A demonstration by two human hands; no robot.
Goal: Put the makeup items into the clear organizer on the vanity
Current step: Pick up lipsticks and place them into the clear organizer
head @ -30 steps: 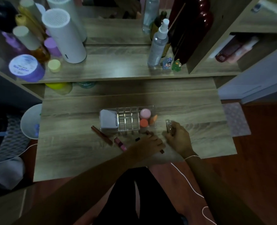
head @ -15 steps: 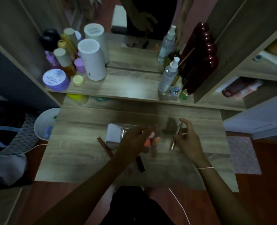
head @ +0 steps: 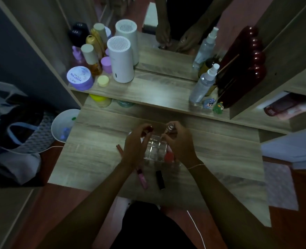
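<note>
**Over the organizer, both hands hold small items**

At the centre of the vanity top [head: 98, 159], the clear organizer [head: 155, 150] sits with its grid of small compartments showing between the two hands. The left hand [head: 137, 142] hovers over the organizer's 9 o'clock end, its fingers pinched around a small dark red item [head: 150, 128] held at the far edge; what kind of makeup it is cannot be told in the dim light. The right hand [head: 180, 141] is at the organizer's 3 o'clock end, fingers closed on a slim tube with a shiny silvery cap [head: 170, 127], the cap pointing toward 12 o'clock. Below that hand, a red-orange sponge [head: 168, 156] lies in the organizer's right compartment.

On the wood toward 6 o'clock from the organizer lie a pink lip gloss tube [head: 143, 179] and, just to its right, a black lipstick [head: 160, 180], the two apart from each other. At 9 o'clock a reddish-brown pencil [head: 119, 148] juts out from under the left wrist.

Toward 12 o'clock, the raised shelf [head: 148, 90] carries a white cylinder with a grilled top [head: 120, 60], a purple jar [head: 79, 78] at 10 o'clock, and a clear spray bottle [head: 203, 83] at 1 o'clock.
</note>
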